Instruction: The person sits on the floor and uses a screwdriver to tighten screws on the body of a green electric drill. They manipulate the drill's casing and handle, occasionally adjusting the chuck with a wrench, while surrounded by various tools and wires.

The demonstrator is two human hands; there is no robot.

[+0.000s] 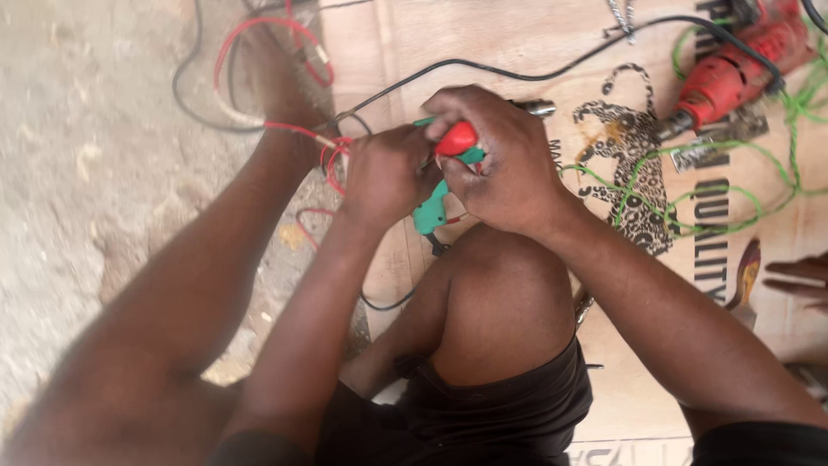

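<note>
green tool body (429, 212) with red handle (456, 138), red drill (733, 73), green cord (716, 185), red wires (285, 34), leopard-spotted print on tan board (634, 164)

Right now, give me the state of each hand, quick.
Left hand: closed around the green tool.
Right hand: closed, fingers wrapped over the red handle on the same tool.

A red power drill (733, 73) lies on a sheet of printed cardboard (776, 311); green wire (733, 173) loops beside it; red wire (259, 34) and black cable (517, 73) trail over the dirt ground (86, 173).
</note>
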